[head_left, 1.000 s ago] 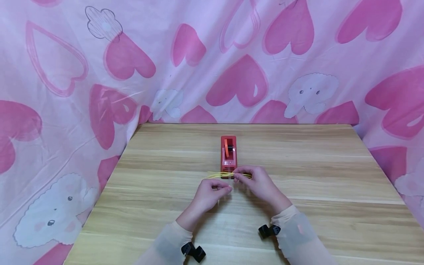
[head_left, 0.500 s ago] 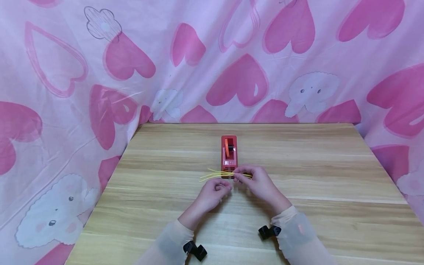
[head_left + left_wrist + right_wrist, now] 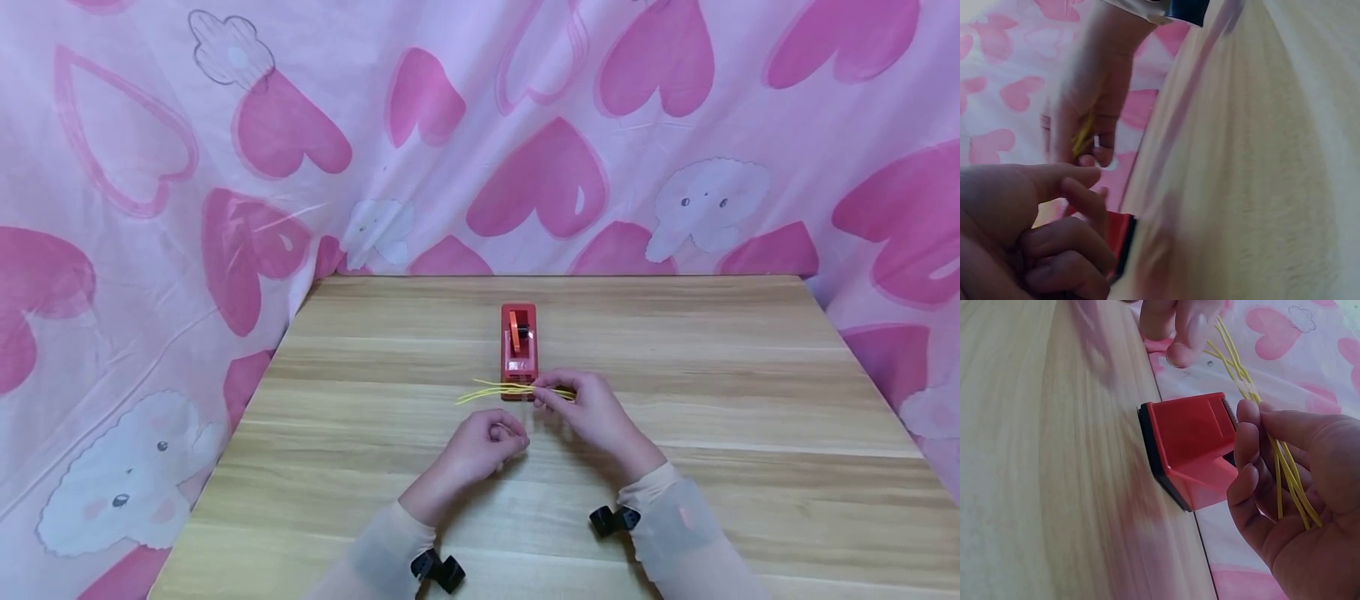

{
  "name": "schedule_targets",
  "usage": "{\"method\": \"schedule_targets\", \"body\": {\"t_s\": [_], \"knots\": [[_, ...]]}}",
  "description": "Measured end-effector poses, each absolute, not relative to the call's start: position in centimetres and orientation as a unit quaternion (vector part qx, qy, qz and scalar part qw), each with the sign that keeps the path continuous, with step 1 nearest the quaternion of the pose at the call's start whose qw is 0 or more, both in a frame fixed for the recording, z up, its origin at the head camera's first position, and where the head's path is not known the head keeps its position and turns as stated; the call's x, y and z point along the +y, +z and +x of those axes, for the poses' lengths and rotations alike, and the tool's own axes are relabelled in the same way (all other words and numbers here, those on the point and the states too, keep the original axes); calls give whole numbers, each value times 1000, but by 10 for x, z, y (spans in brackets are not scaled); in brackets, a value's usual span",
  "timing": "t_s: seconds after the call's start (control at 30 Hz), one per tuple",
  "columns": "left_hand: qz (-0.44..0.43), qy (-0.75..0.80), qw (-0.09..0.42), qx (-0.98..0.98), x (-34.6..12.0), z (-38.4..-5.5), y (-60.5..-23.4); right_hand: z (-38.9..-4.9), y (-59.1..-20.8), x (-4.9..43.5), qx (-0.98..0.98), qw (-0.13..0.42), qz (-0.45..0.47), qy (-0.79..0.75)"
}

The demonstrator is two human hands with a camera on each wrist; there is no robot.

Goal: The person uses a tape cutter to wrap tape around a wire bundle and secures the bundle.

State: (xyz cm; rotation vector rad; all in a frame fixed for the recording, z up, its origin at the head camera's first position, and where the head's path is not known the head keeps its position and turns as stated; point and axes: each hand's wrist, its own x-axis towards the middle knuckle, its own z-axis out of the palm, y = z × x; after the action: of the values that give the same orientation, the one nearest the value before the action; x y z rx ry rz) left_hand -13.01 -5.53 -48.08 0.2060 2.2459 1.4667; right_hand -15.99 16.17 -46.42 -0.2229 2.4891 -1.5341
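My right hand [image 3: 588, 406] pinches a bundle of thin yellow wires [image 3: 1291, 481] between thumb and fingertips. The free ends fan out to the left, and the other ends cross the palm. A short strip of clear tape [image 3: 1244, 386] seems to wrap the bundle just beyond the fingertips. Nearer the body, my left hand [image 3: 483, 446] hovers apart from the wires, fingers loosely bent, nothing visible in it. Just behind the wires stands a red tape dispenser [image 3: 519, 362] with an orange roll core [image 3: 515, 331] inside; the wires overlap its front end in the head view.
All this is over a wood-grain table [image 3: 360, 350]. Pink heart-patterned cloth [image 3: 435, 192] hangs along its back and sides. Small black cameras [image 3: 438, 571] sit on both wrists.
My left hand has drawn down and away from the wires, whose left ends now show spread apart. The right hand keeps its pinch and has shifted slightly right. The dispenser stays put.
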Motion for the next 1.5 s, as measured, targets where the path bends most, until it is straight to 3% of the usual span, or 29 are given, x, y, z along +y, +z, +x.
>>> {"method": "schedule_targets", "body": {"t_s": [0.2,0.5,0.67,0.93,1.13,1.5], "knots": [[89,440,197,871,-61,-127,-453,-161,-465,164,844,101,-82,-520],[135,389,39,910,-67,-144,-415,-161,-466,165,846,98,-86,-517],[176,368,-8,913,-67,-163,-419,-160,-466,164,844,97,-84,-521],[238,392,38,888,-74,-182,-442,-159,-466,163,838,112,-69,-529],[230,451,81,858,-79,-186,-457,-159,-466,162,834,108,-69,-536],[244,459,27,854,-81,-188,-466,-159,-466,161,841,97,-81,-526]]}}
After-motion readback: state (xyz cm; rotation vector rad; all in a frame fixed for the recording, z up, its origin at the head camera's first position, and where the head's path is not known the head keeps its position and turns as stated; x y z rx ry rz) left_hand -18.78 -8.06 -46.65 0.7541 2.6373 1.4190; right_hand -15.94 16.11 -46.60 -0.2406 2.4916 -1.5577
